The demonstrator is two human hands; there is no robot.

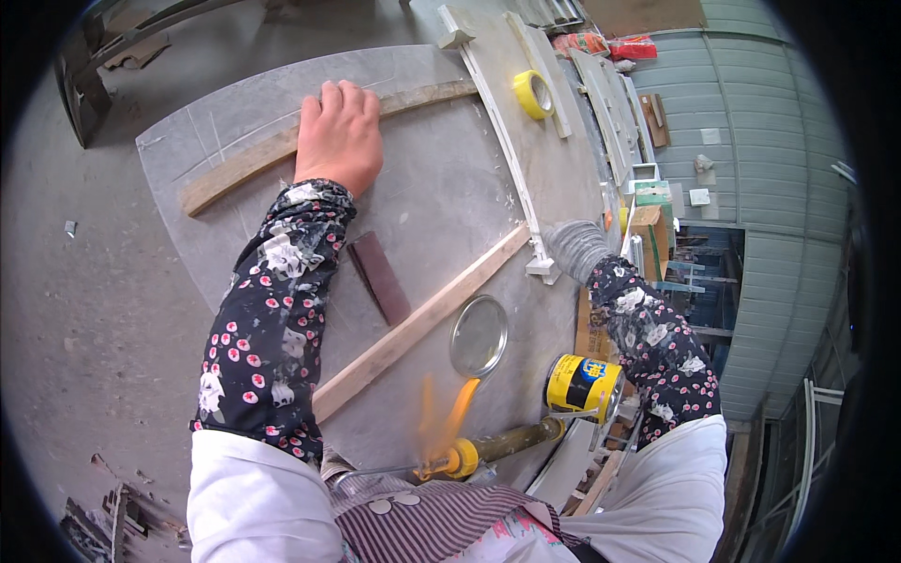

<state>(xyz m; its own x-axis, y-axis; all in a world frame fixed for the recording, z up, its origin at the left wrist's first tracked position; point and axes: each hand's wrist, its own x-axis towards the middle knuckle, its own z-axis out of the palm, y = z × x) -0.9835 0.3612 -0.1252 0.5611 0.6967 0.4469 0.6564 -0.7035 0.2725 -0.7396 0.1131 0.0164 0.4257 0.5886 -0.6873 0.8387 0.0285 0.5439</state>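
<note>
Two wooden strips lie on your bench [450, 202]. Your left hand [340, 131] presses flat, grip spread, on the curved strip [239, 164] at 11 o'clock, pinning it; your right hand's grip, hidden by a grey cuff [574, 246] at 3 o'clock, cannot be told.

Both forearms are covered by black oversleeves printed with small red and white flowers, dusted pale in places. The left oversleeve [272, 319] runs up the left half of the frame to a bare left hand [340, 136]. The right oversleeve [657, 347] is seen at centre right; the right hand is hidden. White upper sleeves [253, 497] show at the lower edge, beside a striped maroon-and-white apron [441, 525] with a floral patch.
</note>
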